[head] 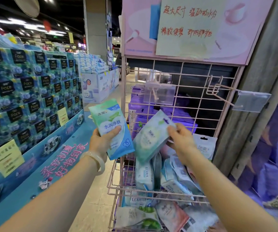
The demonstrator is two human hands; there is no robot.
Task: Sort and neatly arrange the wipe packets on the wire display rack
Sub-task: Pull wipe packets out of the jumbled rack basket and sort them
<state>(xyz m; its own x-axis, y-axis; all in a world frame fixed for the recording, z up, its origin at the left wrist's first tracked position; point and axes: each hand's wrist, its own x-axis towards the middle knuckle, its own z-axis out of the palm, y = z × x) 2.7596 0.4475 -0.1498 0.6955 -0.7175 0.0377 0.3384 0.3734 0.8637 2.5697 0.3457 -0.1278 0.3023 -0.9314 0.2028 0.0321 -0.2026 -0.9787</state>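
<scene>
My left hand (102,141) grips a green-and-blue wipe packet (112,129), upright, just left of the pink wire display rack (181,104). My right hand (181,137) pinches the upper right edge of a second, similar packet (150,136), tilted, above the rack's upper basket (116,186). That basket holds several mixed wipe packets (144,174) lying in disorder. A lower basket has more packets (136,216), some green, some pink.
Two empty hooks with clear price holders, one (159,94) and the other (250,101), stick out from the rack's grid. Purple packs (138,114) are stacked behind it. A large blue tissue display (27,91) stands to the left, across a tiled aisle (93,198). A grey pillar (260,81) flanks the right.
</scene>
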